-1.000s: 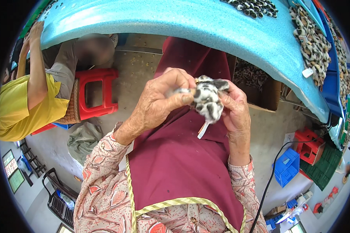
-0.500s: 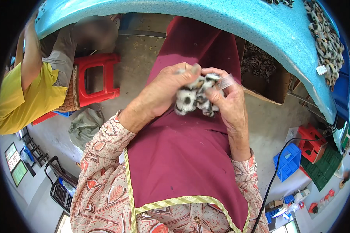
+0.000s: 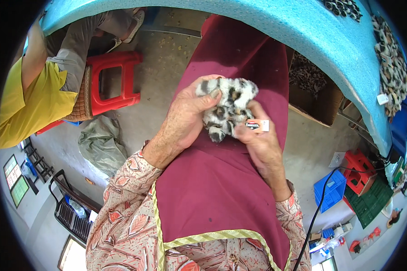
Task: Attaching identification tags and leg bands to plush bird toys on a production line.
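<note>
A small plush toy [image 3: 234, 97] with white, black and brown fur is spread between my two hands above my lap. My left hand [image 3: 192, 106] grips its left side, thumb lying on top of the fur. The lower right side is pinched by my right hand [image 3: 260, 140], whose thumb presses near a small printed tag [image 3: 257, 125] sticking out of the toy. Fingers beneath the toy are mostly hidden. Under it lies the dark red apron [image 3: 221, 180] over my lap.
A blue speckled tabletop [image 3: 276, 22] curves ahead, with a heap of furry pieces [image 3: 391, 67] at its right. Below stands a cardboard box [image 3: 314, 104] of scraps. At left a person in a yellow top [image 3: 36, 99] sits by a red stool [image 3: 115, 83]; a blue crate [image 3: 330, 189] stands right.
The toy has been turned and opened out flatter between my hands. My right hand has moved slightly lower, and the tag now faces up. The view has shifted a little.
</note>
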`<state>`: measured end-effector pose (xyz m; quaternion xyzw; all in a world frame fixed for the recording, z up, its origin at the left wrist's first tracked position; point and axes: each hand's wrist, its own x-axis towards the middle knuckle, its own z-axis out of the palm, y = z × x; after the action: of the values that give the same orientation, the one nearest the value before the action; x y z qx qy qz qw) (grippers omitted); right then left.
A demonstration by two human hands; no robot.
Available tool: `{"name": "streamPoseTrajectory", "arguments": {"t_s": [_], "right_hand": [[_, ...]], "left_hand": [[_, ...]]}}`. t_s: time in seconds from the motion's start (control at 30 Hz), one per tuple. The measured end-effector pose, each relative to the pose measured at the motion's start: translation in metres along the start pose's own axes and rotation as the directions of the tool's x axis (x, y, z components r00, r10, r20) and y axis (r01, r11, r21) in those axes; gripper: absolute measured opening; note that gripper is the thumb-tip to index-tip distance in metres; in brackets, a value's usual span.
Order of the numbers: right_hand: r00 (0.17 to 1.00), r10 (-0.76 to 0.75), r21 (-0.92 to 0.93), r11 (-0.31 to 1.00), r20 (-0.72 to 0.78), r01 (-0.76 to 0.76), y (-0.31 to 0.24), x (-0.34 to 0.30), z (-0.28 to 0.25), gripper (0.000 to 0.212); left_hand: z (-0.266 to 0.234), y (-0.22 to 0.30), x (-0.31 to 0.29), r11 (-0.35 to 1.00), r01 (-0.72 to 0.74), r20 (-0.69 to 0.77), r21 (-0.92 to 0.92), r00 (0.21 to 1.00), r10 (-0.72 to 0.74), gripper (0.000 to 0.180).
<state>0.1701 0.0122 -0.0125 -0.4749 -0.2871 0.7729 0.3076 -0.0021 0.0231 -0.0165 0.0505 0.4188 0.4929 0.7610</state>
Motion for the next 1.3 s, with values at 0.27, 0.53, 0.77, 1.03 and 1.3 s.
{"name": "streamPoseTrajectory", "arguments": {"t_s": [0.27, 0.53, 0.77, 1.03, 1.3], "right_hand": [[0.999, -0.006, 0.074, 0.997, -0.050, 0.010, -0.003, 0.024, 0.000, 0.023], [0.989, -0.077, -0.147, 0.987, -0.124, 0.059, -0.011, 0.019, 0.000, 0.014], [0.860, -0.498, -0.442, 0.750, 0.114, 0.493, 0.001, -0.007, 0.009, 0.010], [0.716, -0.659, -0.441, 0.585, 0.231, 0.681, -0.013, -0.010, 0.003, 0.010], [0.636, -0.732, -0.635, 0.375, 0.244, 0.675, -0.102, 0.018, -0.020, 0.018]], "left_hand": [[-0.004, 0.002, -0.006, 0.982, 0.054, -0.046, 0.183, 0.998, -0.047, 0.034], [0.002, 0.003, -0.008, 0.983, 0.185, 0.054, -0.003, 0.981, -0.184, 0.042], [-0.021, -0.013, -0.043, 0.938, 0.342, 0.057, 0.050, 0.937, -0.344, 0.033], [-0.020, -0.003, -0.049, 0.901, 0.430, 0.212, -0.058, 0.887, -0.410, 0.033], [0.012, 0.018, -0.021, 0.982, 0.179, 0.050, -0.056, 0.983, -0.177, 0.031]]}}
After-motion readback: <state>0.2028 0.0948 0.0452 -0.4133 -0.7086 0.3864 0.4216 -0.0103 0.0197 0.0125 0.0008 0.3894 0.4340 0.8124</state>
